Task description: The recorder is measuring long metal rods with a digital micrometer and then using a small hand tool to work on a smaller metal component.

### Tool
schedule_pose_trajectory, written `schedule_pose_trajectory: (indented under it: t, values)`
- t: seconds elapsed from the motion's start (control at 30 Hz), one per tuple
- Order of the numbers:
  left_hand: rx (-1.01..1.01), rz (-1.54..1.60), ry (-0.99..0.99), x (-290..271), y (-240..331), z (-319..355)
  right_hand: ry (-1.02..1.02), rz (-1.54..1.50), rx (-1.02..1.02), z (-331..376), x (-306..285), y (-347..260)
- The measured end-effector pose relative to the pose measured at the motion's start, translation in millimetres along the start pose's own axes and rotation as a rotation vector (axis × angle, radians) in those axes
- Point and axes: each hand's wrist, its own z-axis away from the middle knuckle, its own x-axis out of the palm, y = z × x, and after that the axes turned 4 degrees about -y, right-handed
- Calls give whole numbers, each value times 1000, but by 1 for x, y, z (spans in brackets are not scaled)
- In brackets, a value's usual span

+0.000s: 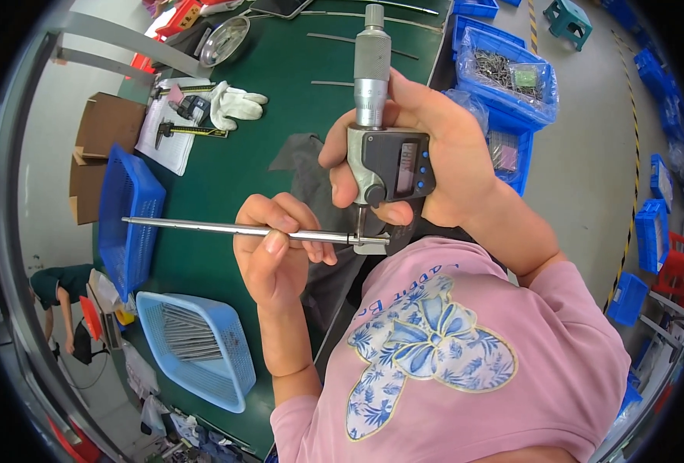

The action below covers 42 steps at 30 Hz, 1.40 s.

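A digital outside micrometer [388, 166] with a silver thimble and a small display is gripped by my right hand [454, 147], fingers wrapped round its frame. My left hand [276, 247] pinches a slim, shiny metal rod [203, 226] between thumb and fingers. The rod lies nearly level, its right end at the gap between the micrometer's spindle and anvil; whether both faces touch it I cannot tell. Below my hands, a light blue basket [238, 351] holds many similar rods. A grey cloth [299, 154] lies on the green table behind my left hand.
A darker blue basket [130, 262] stands at the table's left. Calipers [192, 131], a white glove [234, 104] and a metal bowl [222, 42] lie farther back. Blue bins [504, 77] with small metal parts stand at right. Another person [64, 289] is at far left.
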Motion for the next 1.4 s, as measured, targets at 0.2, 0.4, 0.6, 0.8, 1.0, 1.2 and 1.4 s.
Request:
schedule_pose_trajectory:
  t: [0.2,0.4,0.6,0.8,1.0,1.2,1.4]
  values:
    - [2,20,-24,1,-2,-1,-24,-28,17,-1,-2,0]
    - [2,3,-22,2,-1,0,8,-78,47,1,2,1]
    - [4,4,-6,3,-1,0,-24,-36,-9,1,-2,5]
    - [13,14,-21,3,-1,1,-13,-176,2,4,0,4]
    - [8,26,-39,2,1,3,1,-79,-2,4,2,9]
    - [-14,3,-42,5,-2,5,-56,-61,25,6,-5,12]
    - [10,4,-12,7,-7,-2,-19,-120,13,7,-11,0]
